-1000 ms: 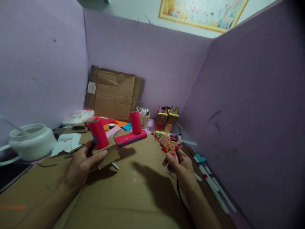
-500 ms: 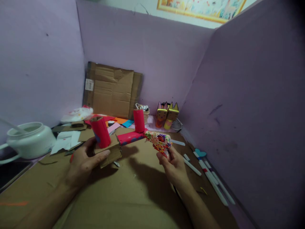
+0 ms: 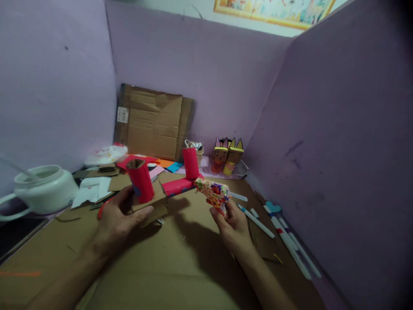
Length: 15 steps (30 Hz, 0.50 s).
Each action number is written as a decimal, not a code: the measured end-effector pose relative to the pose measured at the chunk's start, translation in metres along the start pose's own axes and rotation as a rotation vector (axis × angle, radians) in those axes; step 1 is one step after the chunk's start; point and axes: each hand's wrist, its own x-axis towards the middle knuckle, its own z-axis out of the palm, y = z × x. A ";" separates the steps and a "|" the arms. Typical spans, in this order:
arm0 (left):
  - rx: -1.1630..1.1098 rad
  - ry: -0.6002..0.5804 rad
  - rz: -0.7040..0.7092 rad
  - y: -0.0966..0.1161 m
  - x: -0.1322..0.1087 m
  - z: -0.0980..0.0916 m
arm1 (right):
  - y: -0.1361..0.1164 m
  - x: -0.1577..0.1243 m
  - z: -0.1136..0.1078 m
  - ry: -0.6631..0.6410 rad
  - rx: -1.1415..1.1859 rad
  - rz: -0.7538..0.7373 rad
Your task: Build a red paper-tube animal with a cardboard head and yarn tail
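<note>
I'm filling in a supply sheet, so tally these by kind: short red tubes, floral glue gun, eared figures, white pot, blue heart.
Short red tubes: 2
Floral glue gun: 1
Eared figures: 2
White pot: 1
Blue heart: 1
Total: 7

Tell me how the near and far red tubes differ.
The near tube stands on a bare brown box; the far tube stands on a red bar. The near tube looks bigger in the picture than the far tube. The near tube shows a bluish patch; the far tube shows none. Both are red and roughly upright.
</note>
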 end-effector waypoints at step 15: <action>0.094 0.019 0.089 -0.009 -0.001 0.001 | -0.001 0.000 0.000 0.029 0.007 0.012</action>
